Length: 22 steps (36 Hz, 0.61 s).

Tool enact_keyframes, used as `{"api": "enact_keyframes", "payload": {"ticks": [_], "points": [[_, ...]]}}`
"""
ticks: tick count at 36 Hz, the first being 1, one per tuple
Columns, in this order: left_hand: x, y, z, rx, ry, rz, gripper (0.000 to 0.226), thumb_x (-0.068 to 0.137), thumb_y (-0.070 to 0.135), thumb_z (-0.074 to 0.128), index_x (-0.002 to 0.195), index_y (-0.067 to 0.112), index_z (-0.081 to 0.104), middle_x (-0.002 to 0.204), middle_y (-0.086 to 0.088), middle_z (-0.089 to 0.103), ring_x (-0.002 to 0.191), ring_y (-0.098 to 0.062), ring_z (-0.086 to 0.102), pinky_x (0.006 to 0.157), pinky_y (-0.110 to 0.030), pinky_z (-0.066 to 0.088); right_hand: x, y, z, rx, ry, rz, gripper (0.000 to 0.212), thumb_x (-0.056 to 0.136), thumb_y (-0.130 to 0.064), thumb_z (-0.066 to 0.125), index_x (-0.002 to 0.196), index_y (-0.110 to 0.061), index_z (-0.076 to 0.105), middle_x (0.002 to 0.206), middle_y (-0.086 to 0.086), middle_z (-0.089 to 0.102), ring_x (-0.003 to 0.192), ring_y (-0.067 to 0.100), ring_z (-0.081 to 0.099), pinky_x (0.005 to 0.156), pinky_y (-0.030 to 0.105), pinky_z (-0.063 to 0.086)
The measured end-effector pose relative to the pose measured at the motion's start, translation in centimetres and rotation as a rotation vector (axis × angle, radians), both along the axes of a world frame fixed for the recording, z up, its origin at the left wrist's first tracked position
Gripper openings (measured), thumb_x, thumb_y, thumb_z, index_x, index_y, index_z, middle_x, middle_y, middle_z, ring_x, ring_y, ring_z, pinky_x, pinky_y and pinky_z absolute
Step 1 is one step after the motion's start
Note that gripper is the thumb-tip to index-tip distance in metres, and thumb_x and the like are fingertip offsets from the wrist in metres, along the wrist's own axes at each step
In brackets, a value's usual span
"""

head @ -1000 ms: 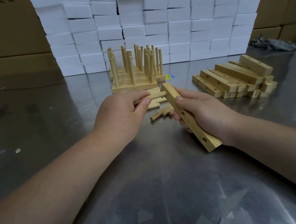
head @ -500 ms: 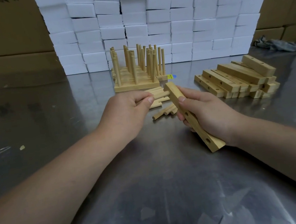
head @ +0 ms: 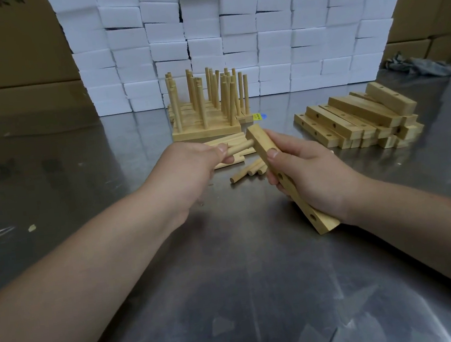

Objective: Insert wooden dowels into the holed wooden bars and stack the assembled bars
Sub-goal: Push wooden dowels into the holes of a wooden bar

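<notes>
One steel table. One holed bar, tilted, held above it: my right hand grips it, fingers curled round. One dowel, pinched in my closed left hand, tip meeting the bar's top end. Three loose dowels between my hands; more behind, uncounted. One assembled stack beyond. One pile of bars far right.

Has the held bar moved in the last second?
No: the bar keeps its top end beside the assembled stack, at its front right corner.
</notes>
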State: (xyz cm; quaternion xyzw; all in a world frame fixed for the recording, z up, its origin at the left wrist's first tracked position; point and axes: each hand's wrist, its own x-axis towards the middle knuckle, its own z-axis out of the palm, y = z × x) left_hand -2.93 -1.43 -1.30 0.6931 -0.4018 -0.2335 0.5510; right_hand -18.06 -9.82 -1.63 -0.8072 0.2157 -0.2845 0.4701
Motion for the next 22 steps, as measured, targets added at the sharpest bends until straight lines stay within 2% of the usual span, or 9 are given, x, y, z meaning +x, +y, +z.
{"api": "enact_keyframes", "payload": {"ticks": [4,8,10,12,14,16,18,20,22], "points": [[0.0,0.0,0.0,0.004,-0.006,-0.007,0.03,0.09,0.031,0.056,0.066,0.02,0.069,0.045,0.008,0.028,0.043,-0.012,0.026,0.047,-0.024,0.023,0.3,0.0,-0.2,0.044,0.01,-0.019,0.033,0.099,-0.024,0.039,0.109,-0.055,0.047,0.058,-0.012,0.054,0.056,-0.001,0.047,0.067,0.025,0.039],[0.2,-0.2,0.4,-0.024,0.003,0.109,0.027,0.092,0.04,0.048,0.084,0.021,0.066,0.048,0.007,0.045,0.047,-0.013,0.037,0.054,-0.026,0.034,1.1,-0.2,-0.4,0.166,-0.012,-0.072,0.035,0.098,-0.025,0.04,0.128,-0.04,0.051,0.06,-0.008,0.056,0.057,0.005,0.048,0.066,0.027,0.037],[0.7,-0.3,0.7,-0.066,0.101,0.176,0.026,0.094,0.041,0.04,0.091,0.022,0.058,0.05,0.005,0.055,0.045,-0.012,0.041,0.052,-0.026,0.038,1.3,-0.3,-0.2,0.211,-0.048,-0.104,0.031,0.098,-0.024,0.041,0.121,-0.039,0.055,0.059,-0.007,0.058,0.051,0.002,0.05,0.063,0.026,0.037],[1.3,-0.4,0.7,-0.109,0.099,0.224,0.016,0.095,0.037,0.036,0.092,0.027,0.049,0.061,0.001,0.061,0.051,-0.015,0.045,0.057,-0.03,0.04,1.2,-0.8,0.1,0.248,-0.087,-0.165,0.028,0.096,-0.02,0.04,0.094,-0.042,0.059,0.059,-0.005,0.059,0.055,0.004,0.053,0.064,0.028,0.038],[1.6,-0.5,0.2,-0.095,-0.036,0.224,0.014,0.095,0.033,0.036,0.096,0.028,0.048,0.076,0.002,0.061,0.063,-0.015,0.049,0.063,-0.031,0.041,0.9,-1.5,0.3,0.32,-0.136,-0.251,0.029,0.093,-0.017,0.038,0.082,-0.038,0.055,0.064,-0.001,0.061,0.065,0.013,0.052,0.065,0.033,0.041],[1.5,-0.6,-0.8,-0.013,-0.313,0.182,0.012,0.093,0.03,0.041,0.095,0.031,0.052,0.083,0.013,0.056,0.073,-0.006,0.051,0.065,-0.027,0.039,0.7,-2.1,0.4,0.427,-0.184,-0.329,0.023,0.093,-0.017,0.036,0.088,-0.034,0.051,0.068,0.001,0.061,0.067,0.016,0.051,0.062,0.032,0.043],[1.0,-0.7,-1.5,0.056,-0.543,0.055,0.016,0.089,0.025,0.05,0.097,0.035,0.059,0.093,0.021,0.052,0.086,0.0,0.051,0.076,-0.022,0.036,0.8,-2.6,0.5,0.529,-0.228,-0.375,0.017,0.093,-0.017,0.036,0.099,-0.022,0.051,0.063,0.001,0.062,0.062,0.015,0.051,0.058,0.029,0.043],[0.4,-1.0,-2.2,0.127,-0.721,-0.109,0.028,0.088,0.025,0.054,0.115,0.031,0.06,0.114,0.015,0.05,0.111,-0.006,0.045,0.091,-0.015,0.026,1.0,-2.8,0.4,0.585,-0.251,-0.389,0.022,0.093,-0.016,0.037,0.108,-0.01,0.052,0.053,-0.002,0.063,0.055,0.014,0.049,0.054,0.027,0.042],[0.2,-1.1,-2.3,0.226,-0.872,-0.206,0.038,0.09,0.03,0.051,0.128,0.031,0.053,0.129,0.011,0.048,0.124,-0.012,0.037,0.099,-0.019,0.024,1.1,-2.8,0.2,0.592,-0.257,-0.401,0.025,0.093,-0.016,0.039,0.108,-0.004,0.055,0.051,-0.004,0.063,0.049,0.012,0.049,0.05,0.025,0.042]]}}
